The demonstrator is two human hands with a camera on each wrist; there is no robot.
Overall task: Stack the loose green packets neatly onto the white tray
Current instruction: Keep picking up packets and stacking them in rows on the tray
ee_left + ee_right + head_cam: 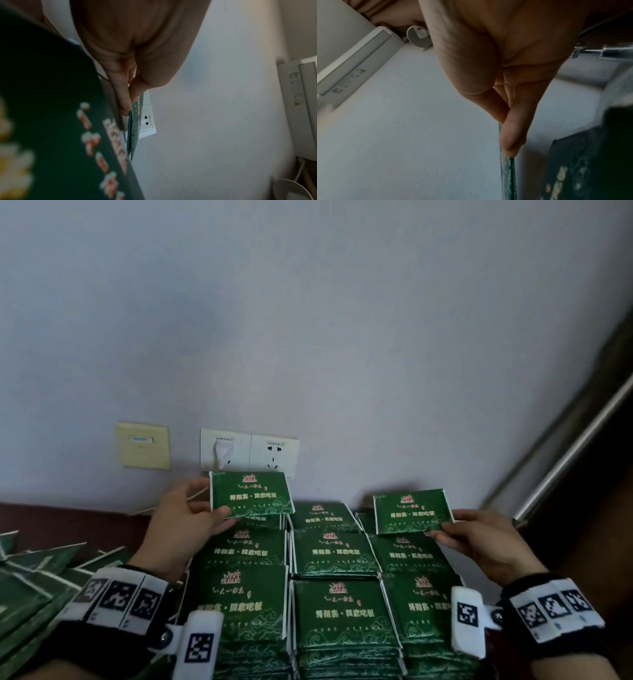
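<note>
Stacks of green packets (330, 604) stand in rows in front of me; the white tray under them is hidden. My left hand (191, 517) pinches one green packet (251, 496) by its left edge, held above the far left stack. In the left wrist view this packet (134, 124) shows edge-on between thumb and fingers. My right hand (479, 537) pinches a second green packet (412, 511) by its lower right corner, above the far right stack. The right wrist view shows that packet (507, 174) edge-on under the fingertips.
A heap of loose green packets (30, 583) lies at the left. Wall sockets (250, 453) and a beige wall plate (144, 445) sit on the wall behind the stacks. A metal rail (575, 453) runs up at the right. A white wall unit (300, 108) hangs higher up.
</note>
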